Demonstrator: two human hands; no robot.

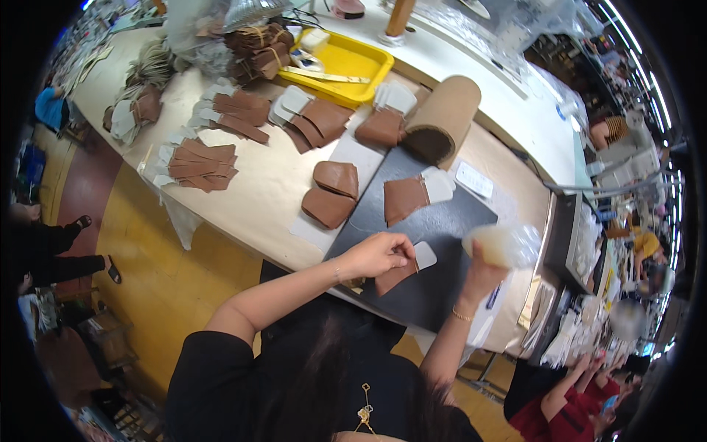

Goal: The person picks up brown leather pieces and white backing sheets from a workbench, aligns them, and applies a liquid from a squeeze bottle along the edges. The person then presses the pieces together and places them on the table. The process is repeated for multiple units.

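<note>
My left hand point(379, 255) pinches the upper part of a small brown leather piece point(395, 278) at the front of a dark board point(442, 295). A pale grey tab point(425, 255) sticks out at that piece's right end. Over the right side of the board, my right hand point(484, 278) is wrapped round a translucent plastic bottle point(508, 247) with cream-coloured contents, blurred by motion. Another brown piece with a grey tab point(406, 201) lies farther back on the board. To its left are two rounded stacks of brown leather pieces point(329, 208).
A brown cardboard tube point(460, 103) rests at the board's far end. Behind the leather bundles point(317, 121) stands a yellow tray point(368, 62). More fanned brown strips point(202, 166) lie on the left of the table. Other people point(589, 398) are at the right edge.
</note>
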